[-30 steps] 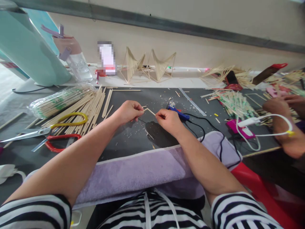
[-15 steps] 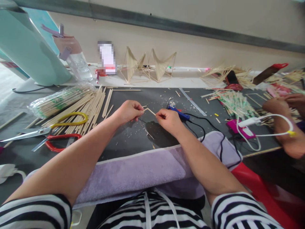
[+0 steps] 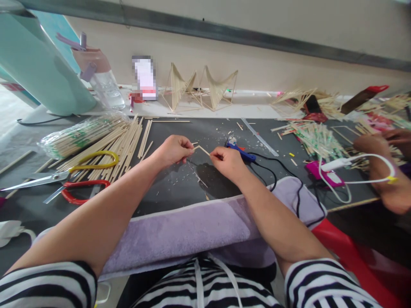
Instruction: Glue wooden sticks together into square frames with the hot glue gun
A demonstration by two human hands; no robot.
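a dark tabletop (image 3: 212,128) lies beyond a lilac cloth (image 3: 183,231), with scissors (image 3: 66,174) at left. the left hand (image 3: 175,149) and right hand (image 3: 227,161), the latter near a blue glue gun (image 3: 241,153), each pinch one end of a thin angled stick (image 3: 203,149), between them over the tabletop

Ahead of the left hand (image 3: 176,149), the counter (image 3: 199,130) gives a low passage up to the models (image 3: 214,92). From the hands back toward the body, a crumb-strewn stretch runs down to the towel (image 3: 192,231). A bent stick (image 3: 204,150) bridges the gap between the hands. Left of the left hand, sticks (image 3: 123,149) crowd the way, with scissors (image 3: 64,176) farther left. Just right of the right hand (image 3: 227,161), the glue gun (image 3: 244,155) blocks a sideways pass; its cord (image 3: 275,175) loops beyond.
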